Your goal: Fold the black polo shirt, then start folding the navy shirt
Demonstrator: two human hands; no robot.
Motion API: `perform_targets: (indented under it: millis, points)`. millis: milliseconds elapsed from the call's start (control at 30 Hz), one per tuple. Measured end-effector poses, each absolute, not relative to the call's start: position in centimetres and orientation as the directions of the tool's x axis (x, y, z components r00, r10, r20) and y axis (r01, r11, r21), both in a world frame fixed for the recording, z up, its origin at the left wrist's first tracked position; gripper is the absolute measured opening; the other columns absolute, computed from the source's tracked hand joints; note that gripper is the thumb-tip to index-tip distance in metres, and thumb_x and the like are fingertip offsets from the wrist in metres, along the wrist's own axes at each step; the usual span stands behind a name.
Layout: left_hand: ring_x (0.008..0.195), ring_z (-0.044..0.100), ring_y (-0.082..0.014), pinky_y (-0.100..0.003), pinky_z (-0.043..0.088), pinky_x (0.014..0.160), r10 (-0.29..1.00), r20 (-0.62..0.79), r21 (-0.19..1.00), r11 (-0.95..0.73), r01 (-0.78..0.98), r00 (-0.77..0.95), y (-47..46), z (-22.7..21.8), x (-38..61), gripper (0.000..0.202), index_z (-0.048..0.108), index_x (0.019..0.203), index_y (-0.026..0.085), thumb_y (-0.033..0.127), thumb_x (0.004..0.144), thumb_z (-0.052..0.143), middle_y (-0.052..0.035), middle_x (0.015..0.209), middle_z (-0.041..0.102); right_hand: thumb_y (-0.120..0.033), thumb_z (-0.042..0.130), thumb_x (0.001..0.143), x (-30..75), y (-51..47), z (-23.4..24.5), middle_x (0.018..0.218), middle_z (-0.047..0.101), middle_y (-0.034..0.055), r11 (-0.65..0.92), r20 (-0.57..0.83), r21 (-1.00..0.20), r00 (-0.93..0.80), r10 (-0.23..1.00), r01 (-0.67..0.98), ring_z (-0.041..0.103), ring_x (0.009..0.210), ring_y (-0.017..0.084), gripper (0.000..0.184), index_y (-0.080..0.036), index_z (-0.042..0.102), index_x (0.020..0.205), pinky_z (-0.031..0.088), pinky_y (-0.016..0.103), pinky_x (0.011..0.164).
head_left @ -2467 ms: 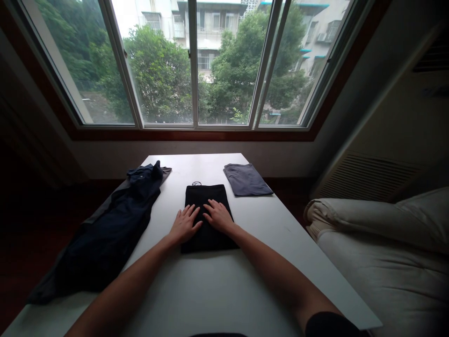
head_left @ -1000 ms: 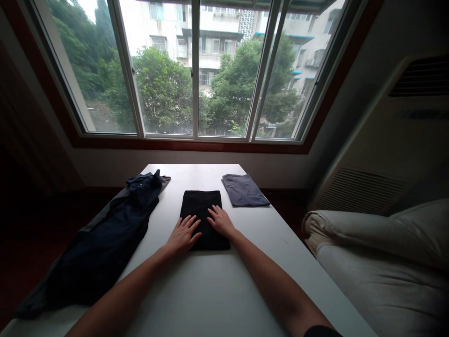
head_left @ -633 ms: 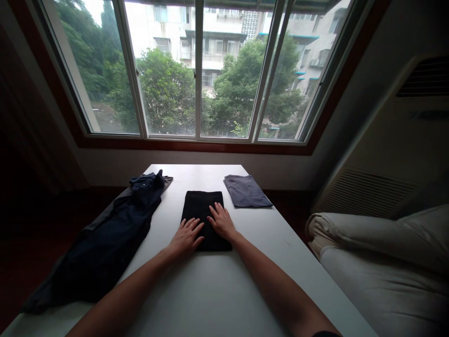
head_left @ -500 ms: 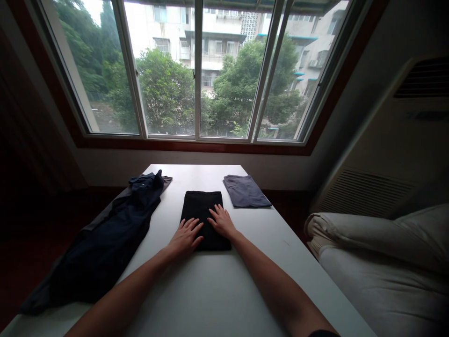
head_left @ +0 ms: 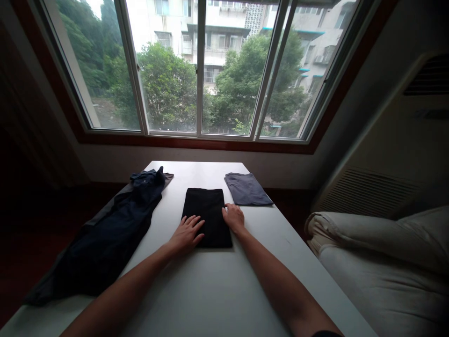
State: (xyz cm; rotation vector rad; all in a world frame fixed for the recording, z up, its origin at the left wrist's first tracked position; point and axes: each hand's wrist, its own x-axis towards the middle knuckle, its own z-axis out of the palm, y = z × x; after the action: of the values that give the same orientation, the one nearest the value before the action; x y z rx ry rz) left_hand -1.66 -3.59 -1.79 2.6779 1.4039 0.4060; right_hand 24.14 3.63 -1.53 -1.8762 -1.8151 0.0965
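Note:
A folded black garment (head_left: 206, 206), a flat rectangle of cloth, lies on the white table in front of me. My left hand (head_left: 189, 230) rests flat on its near left part, fingers spread. At the garment's right edge, my right hand (head_left: 233, 217) has its fingers curled in and closed on the cloth edge. Its fingertips are partly hidden. Just beyond my right hand lies a folded grey garment (head_left: 248, 189), close to the table's right edge.
Dark blue clothing (head_left: 115, 234) with grey clothing beneath it spreads along the left side of the white table (head_left: 196, 295), reaching its edge. To the right stands a pale padded seat (head_left: 379, 262). A wide window (head_left: 199, 70) is behind the table.
My right hand has slid right, from lying spread on the black garment to its right edge, and its fingers have curled. My left hand stays in place. The view has tilted slightly.

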Motion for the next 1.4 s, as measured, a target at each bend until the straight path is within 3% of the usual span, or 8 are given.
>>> perform_targets:
  millis: [233,400,600,767,867,1067,1267,1400]
  points:
    - [0.152,0.034,-0.0315,-0.055,0.021,0.126,0.816,0.192,0.203,-0.576,0.792,0.544,-3.5,-1.6,-1.8,0.057,0.048,0.156,0.029,0.053,0.104,0.045,-0.0083,0.163,0.043,-0.036,0.049,0.099,23.2,3.9,-2.0,0.103,0.075,0.0065,0.142,0.329,-0.650,0.108,0.938,0.746,0.069,0.090,0.021,0.030,-0.024,0.072,0.112,0.051,0.032,0.087]
    - [0.153,0.032,-0.0319,-0.055,0.021,0.126,0.816,0.189,0.206,-0.577,0.790,0.546,-3.4,-1.8,-1.8,0.057,0.048,0.156,0.027,0.053,0.105,0.045,-0.0087,0.163,0.042,-0.036,0.049,0.095,23.3,4.4,-2.3,0.112,0.071,0.0108,0.219,0.383,-0.768,0.158,0.910,0.603,0.069,0.090,0.020,0.032,-0.019,0.071,0.110,0.054,0.032,0.088]
    - [0.153,0.032,-0.0313,-0.055,0.018,0.127,0.816,0.199,0.234,-0.577,0.782,0.542,-3.2,-2.1,-1.9,0.057,0.048,0.155,0.029,0.053,0.104,0.045,-0.0074,0.163,0.043,-0.033,0.044,0.097,23.3,4.1,-2.0,0.114,0.069,0.0132,0.268,0.456,-0.739,0.167,0.874,0.618,0.066,0.095,0.022,0.034,-0.017,0.071,0.109,0.054,0.034,0.089]
    - [0.153,0.032,-0.0310,-0.054,0.018,0.127,0.814,0.197,0.226,-0.580,0.783,0.546,-3.2,-2.0,-1.8,0.056,0.048,0.155,0.029,0.052,0.104,0.045,-0.0074,0.163,0.043,-0.035,0.054,0.095,23.4,3.9,-2.3,0.117,0.067,0.0129,0.070,0.354,-0.581,0.175,0.919,0.811,0.066,0.098,0.024,0.031,-0.020,0.069,0.119,0.050,0.034,0.091]
    - [0.153,0.032,-0.0310,-0.053,0.019,0.126,0.816,0.198,0.228,-0.577,0.784,0.543,-3.3,-1.8,-1.7,0.056,0.049,0.155,0.029,0.052,0.104,0.046,-0.0074,0.163,0.044,-0.039,0.056,0.097,23.6,4.1,-2.6,0.104,0.072,0.0120,-0.002,0.271,-0.523,0.168,0.948,0.852,0.067,0.095,0.026,0.036,-0.022,0.066,0.127,0.050,0.036,0.087]
    - [0.152,0.033,-0.0307,-0.053,0.020,0.126,0.817,0.199,0.230,-0.576,0.785,0.542,-3.3,-1.7,-1.8,0.056,0.049,0.155,0.029,0.052,0.104,0.046,-0.0075,0.162,0.044,-0.037,0.055,0.095,23.9,4.6,-3.1,0.099,0.075,0.0054,0.143,0.305,-0.658,0.088,0.948,0.740,0.069,0.091,0.022,0.035,-0.024,0.068,0.125,0.051,0.034,0.089]
    - [0.152,0.033,-0.0307,-0.053,0.020,0.126,0.815,0.196,0.216,-0.579,0.786,0.546,-3.3,-1.7,-1.9,0.056,0.049,0.155,0.029,0.052,0.105,0.044,-0.0071,0.163,0.044,-0.035,0.054,0.089,24.0,4.9,-3.3,0.115,0.073,0.0093,0.313,0.410,-0.783,0.068,0.909,0.538,0.069,0.094,0.020,0.040,-0.020,0.068,0.123,0.055,0.031,0.085]
    - [0.152,0.033,-0.0307,-0.052,0.020,0.126,0.815,0.199,0.222,-0.579,0.785,0.545,-3.3,-1.8,-1.9,0.056,0.048,0.155,0.029,0.053,0.104,0.045,-0.0070,0.163,0.044,-0.039,0.053,0.090,23.8,4.7,-3.0,0.111,0.072,0.0091,0.306,0.405,-0.795,0.083,0.910,0.524,0.065,0.077,0.018,0.044,-0.019,0.066,0.126,0.054,0.031,0.077]
